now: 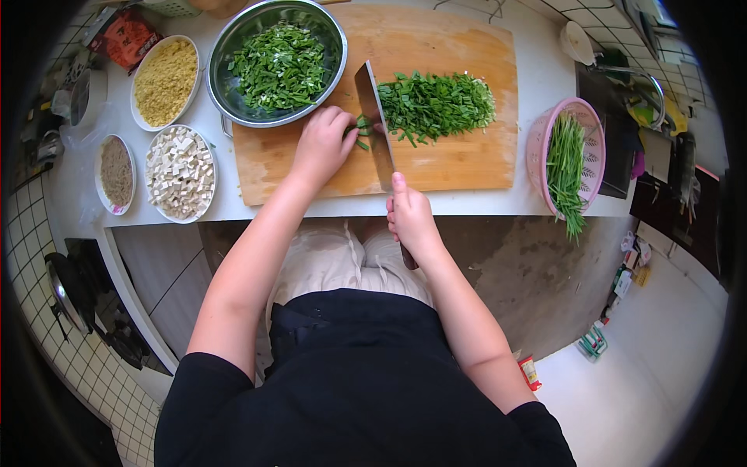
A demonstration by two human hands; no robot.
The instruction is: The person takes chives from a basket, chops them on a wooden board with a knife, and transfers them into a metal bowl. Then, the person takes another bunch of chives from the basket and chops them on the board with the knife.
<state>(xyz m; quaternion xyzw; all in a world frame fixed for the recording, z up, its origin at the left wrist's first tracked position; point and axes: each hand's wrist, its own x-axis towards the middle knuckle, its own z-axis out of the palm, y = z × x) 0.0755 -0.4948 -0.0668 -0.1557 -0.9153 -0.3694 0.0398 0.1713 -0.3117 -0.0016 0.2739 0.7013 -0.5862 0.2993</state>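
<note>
My right hand (pixel 412 222) grips the handle of a Chinese cleaver (pixel 373 122), whose blade stands on edge on the wooden cutting board (pixel 467 169). To the right of the blade lies a heap of chopped green chives (pixel 437 108). On the blade's left side, my left hand (pixel 327 137) has its fingertips at a small bunch of green pieces (pixel 363 131); whether it pinches them is hard to tell. Just beyond that hand a steel bowl (pixel 217 87) of chopped chives overlaps the board's left corner.
Left of the board sit dishes of diced tofu (pixel 180 174), yellow crumbled food (pixel 166 83) and a greyish-brown food (pixel 117 174). A pink basket (pixel 537 152) with uncut chives (pixel 566 157) stands at the counter's right, beside the sink faucet (pixel 656 93). A red package (pixel 125 38) is at back left.
</note>
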